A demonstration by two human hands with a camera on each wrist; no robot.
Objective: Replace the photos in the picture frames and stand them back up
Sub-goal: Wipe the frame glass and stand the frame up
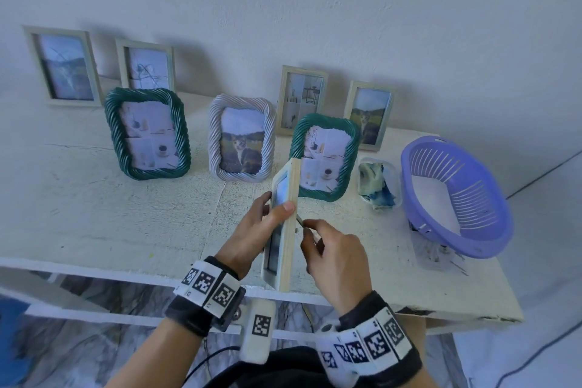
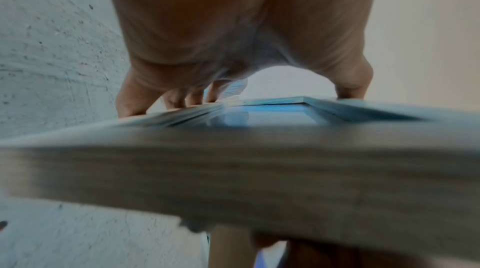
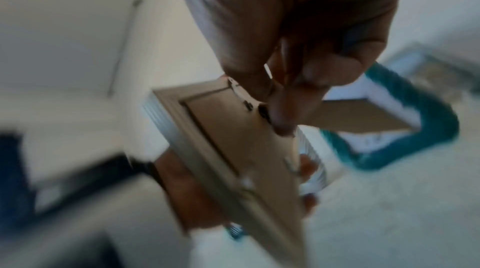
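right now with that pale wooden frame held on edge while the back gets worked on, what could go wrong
1. The pale wooden picture frame stands on edge near the white table's front edge, steadied only by the left hand; a slip could tip it off.
2. The right hand fingers work a small metal tab on the backing; it may bend.
3. The green twisted frame stands just behind and could be knocked over.
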